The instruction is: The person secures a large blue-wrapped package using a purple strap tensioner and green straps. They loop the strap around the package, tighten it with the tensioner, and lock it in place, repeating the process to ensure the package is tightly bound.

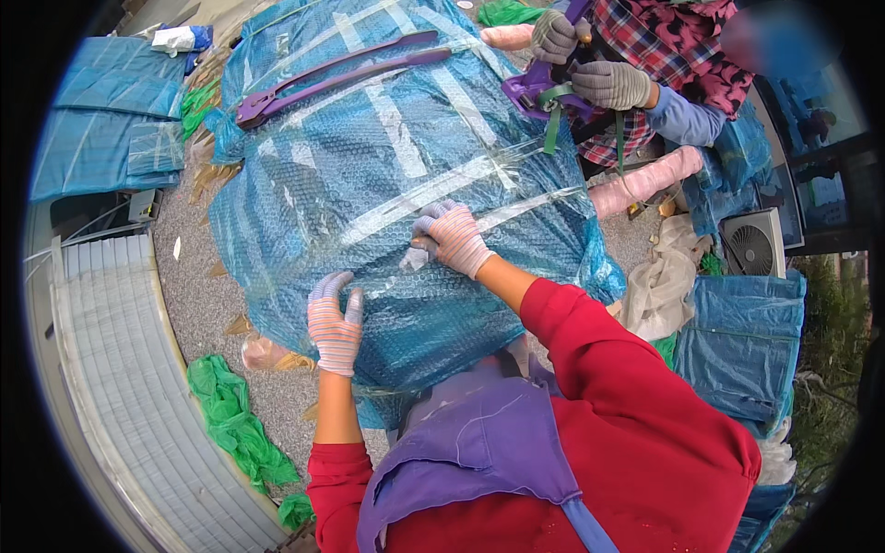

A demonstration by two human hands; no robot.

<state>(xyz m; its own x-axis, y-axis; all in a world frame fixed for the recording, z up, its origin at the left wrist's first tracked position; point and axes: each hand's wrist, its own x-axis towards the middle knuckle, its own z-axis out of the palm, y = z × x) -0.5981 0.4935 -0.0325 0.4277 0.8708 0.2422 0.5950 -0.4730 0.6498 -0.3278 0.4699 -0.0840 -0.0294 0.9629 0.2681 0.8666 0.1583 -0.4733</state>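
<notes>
Big bundle (369, 184) wrapped in blue bubble wrap, crossed with clear tape bands, fills the middle of the view, resting on gravelly ground (198, 304). Left hand (334, 323), striped glove, lies flat and spread on the bundle's near lower side, holding nothing. Right hand (452, 238), same glove, is closed around a small whitish thing, maybe a tape end or rag, pressed on a tape band near the bundle's middle; can't tell exactly what it is.

Across the bundle a co-worker's grey gloved hands (590, 69) grip a purple strapping tool (535, 88) with a green strap (553, 124) at the far right edge. A long purple tool (341, 74) lies on top, far left.

Risks, as judgement: tape may wrinkle or lift if the right hand slips off the slick wrap; the long tool could slide off the curved top if the bundle gets rocked; a strap pulled tight could tear the bubble wrap or catch fingers near it.

Packages: flat blue wrapped pieces (106, 124) stacked at far left, another blue wrapped block (742, 336) at right, pink foam tubes (645, 180) right of the bundle, green plastic scraps (235, 424) on the ground lower left. No readable labels or signs visible.
</notes>
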